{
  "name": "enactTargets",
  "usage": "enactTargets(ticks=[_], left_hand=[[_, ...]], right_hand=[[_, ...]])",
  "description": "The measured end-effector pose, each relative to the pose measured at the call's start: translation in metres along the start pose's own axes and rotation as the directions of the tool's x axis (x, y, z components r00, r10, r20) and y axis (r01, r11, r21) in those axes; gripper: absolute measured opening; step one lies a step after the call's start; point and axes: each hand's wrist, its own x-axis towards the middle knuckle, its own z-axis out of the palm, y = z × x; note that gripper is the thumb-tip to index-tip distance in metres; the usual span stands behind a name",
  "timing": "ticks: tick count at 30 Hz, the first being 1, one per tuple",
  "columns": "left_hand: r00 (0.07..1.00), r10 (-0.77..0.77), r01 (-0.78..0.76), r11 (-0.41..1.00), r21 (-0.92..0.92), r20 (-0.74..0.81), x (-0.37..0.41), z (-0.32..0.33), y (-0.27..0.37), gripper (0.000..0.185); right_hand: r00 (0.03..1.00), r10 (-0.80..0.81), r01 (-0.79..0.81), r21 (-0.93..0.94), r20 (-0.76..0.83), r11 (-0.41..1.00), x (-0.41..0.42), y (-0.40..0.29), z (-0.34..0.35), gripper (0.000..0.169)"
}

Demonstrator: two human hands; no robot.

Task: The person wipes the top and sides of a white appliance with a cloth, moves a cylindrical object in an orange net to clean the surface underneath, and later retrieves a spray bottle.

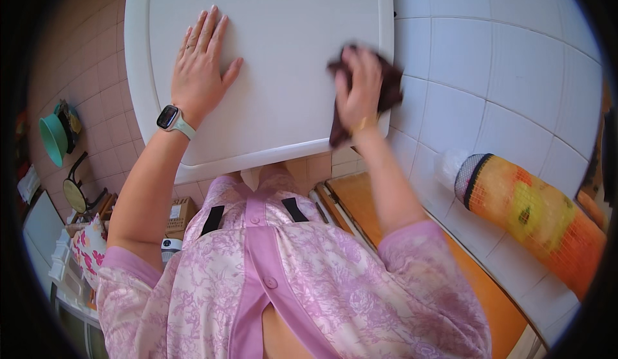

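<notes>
My left hand point(200, 62), a ring on one finger and a smartwatch point(169, 117) at the wrist, lies flat on a white panel-like top with a raised rim point(251, 157). The fingers point away from me and hold nothing. Over at the right edge of this top, my right hand point(359, 86) presses on a crumpled dark brown cloth point(390, 86). The hand and cloth are blurred. Part of the cloth hangs towards the near right corner, and some of it is hidden under the palm.
A white tiled wall point(458, 50) runs along the right side. Against it hangs a mesh-covered orange and yellow bag point(526, 214). An orange-brown board point(357, 204) stands below. To the left are a green basin point(53, 139), a stool point(75, 196) and a cardboard box point(181, 214).
</notes>
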Motion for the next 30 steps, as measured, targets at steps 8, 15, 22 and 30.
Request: enactTargets(ticks=[8, 15, 22, 30], left_hand=[[1.0, 0.017, -0.017, 0.999, -0.044, 0.004, 0.007, -0.005, 0.005, 0.075], [1.0, 0.01, -0.009, 1.0, -0.029, 0.023, 0.01, -0.005, 0.005, 0.074], [0.998, 0.062, -0.063, 0.996, -0.067, -0.025, 0.012, -0.004, 0.007, 0.074], [0.998, 0.051, -0.052, 0.998, -0.041, -0.033, 0.001, -0.003, 0.003, 0.074]], right_hand=[[0.992, 0.023, -0.012, -0.092, 0.125, 0.996, -0.015, 0.0, -0.034, 0.045], [0.986, 0.091, -0.071, -0.148, 0.139, 0.986, 0.006, 0.013, -0.028, 0.044], [0.989, 0.083, -0.057, -0.205, 0.125, 0.977, 0.038, 0.025, -0.03, 0.042], [0.954, 0.065, -0.065, -0.01, 0.293, 0.998, -0.08, -0.077, -0.034, 0.054]])
